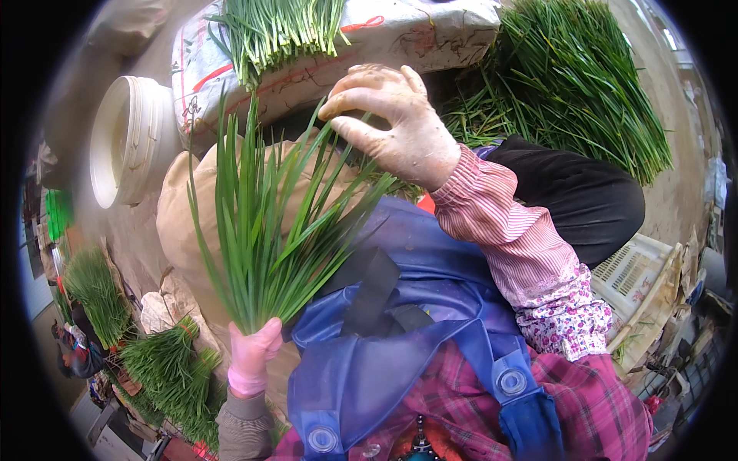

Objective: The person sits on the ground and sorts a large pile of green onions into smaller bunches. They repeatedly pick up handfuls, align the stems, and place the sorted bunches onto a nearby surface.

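Note:
My left hand (256, 351), in a pink glove, grips a bunch of garlic chives (259, 242) near its lower end. The long flat green leaves fan upward over my lap. My right hand (392, 121), in a pale, dirt-smeared glove, is at the upper right of the bunch. Its thumb and forefinger curve towards each other beside some leaf tips; whether they pinch a leaf is unclear. Beyond it, a cut bundle of chives (282, 34) lies on a white woven sack (369, 57), its pale stem ends facing me.
A large heap of chives (582, 86) lies at the upper right. The white plastic bucket (135, 141) stands at the left of the sack. Tied chive bundles (164, 363) lie at lower left, with another person (81, 357) beyond. A plastic crate (634, 271) sits at my right.

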`<state>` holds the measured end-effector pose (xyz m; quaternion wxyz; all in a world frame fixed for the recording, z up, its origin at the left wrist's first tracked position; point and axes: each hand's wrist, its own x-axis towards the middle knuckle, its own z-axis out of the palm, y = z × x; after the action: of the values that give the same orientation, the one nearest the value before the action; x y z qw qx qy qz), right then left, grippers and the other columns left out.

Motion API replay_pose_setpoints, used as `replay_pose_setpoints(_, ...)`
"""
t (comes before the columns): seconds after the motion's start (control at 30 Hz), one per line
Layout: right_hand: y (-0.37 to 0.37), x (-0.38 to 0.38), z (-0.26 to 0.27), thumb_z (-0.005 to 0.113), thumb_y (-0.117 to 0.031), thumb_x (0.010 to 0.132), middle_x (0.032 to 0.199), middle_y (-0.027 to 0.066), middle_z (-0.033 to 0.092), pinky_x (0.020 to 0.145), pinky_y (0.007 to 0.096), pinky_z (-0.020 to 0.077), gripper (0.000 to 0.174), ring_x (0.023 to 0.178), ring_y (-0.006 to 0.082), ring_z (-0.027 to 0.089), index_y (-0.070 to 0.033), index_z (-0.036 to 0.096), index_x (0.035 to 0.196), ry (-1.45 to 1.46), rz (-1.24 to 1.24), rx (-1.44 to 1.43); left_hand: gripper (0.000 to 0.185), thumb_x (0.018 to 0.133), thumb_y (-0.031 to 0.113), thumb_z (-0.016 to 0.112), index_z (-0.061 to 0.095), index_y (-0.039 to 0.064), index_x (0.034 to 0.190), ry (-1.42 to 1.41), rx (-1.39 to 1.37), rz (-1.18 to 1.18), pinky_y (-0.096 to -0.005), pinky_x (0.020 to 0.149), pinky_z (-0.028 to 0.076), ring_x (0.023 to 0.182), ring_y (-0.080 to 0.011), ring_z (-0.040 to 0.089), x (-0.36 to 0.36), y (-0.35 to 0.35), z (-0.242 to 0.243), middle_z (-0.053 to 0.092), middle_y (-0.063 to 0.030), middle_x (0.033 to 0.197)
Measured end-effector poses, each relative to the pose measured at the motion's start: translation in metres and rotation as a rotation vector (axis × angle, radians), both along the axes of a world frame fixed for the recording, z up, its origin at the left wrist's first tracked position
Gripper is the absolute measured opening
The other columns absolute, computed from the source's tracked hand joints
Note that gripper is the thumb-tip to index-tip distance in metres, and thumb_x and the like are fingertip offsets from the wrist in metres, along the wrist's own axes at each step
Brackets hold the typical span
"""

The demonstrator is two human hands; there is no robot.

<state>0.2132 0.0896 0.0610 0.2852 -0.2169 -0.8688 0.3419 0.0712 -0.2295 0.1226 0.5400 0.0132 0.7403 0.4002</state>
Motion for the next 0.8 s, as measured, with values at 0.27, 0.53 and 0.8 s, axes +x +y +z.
replay_pose_setpoints(0.27, -0.017, -0.020, -0.004, 0.057, -0.047, 0.082, 0.120, 0.0034, 0.059, 0.107, 0.0655, 0.0053, 0.047, 0.132, 0.0295, 0.036, -0.017, 0.062, 0.118, -0.310, 0.136, -0.088, 0.011, 0.080, 0.008, 0.067, 0.058, 0.003, 0.082, 0.054, -0.054, -0.016, -0.0206, 0.039, 0.025, 0.043, -0.0060, 0.040, 0.001, 0.005, 0.000, 0.049, 0.0010, 0.056)
replay_pose_setpoints(0.53, -0.014, -0.032, -0.008, 0.051, -0.028, 0.084, 0.117, 0.0077, 0.064, 0.111, 0.0547, 0.0176, 0.044, 0.113, 0.0249, 0.057, -0.024, 0.056, 0.128, -0.471, 0.342, -0.319, 0.015, 0.078, 0.013, 0.066, 0.053, 0.007, 0.081, -0.044, -0.007, -0.029, -0.0212, 0.038, 0.021, 0.043, -0.0063, 0.036, -0.008, 0.003, -0.006, 0.042, 0.0027, 0.055)
replay_pose_setpoints(0.8, 0.024, -0.025, -0.024, 0.052, -0.012, 0.091, 0.115, 0.0073, 0.064, 0.098, 0.0301, 0.0418, 0.032, 0.107, 0.0160, 0.057, -0.003, 0.059, 0.121, 0.182, 0.126, -0.884, 0.032, 0.078, 0.024, 0.067, 0.053, 0.002, 0.097, -0.312, 0.175, 0.069, -0.0220, 0.036, 0.022, 0.039, -0.0083, 0.033, -0.022, -0.017, -0.030, 0.042, 0.0000, 0.051)
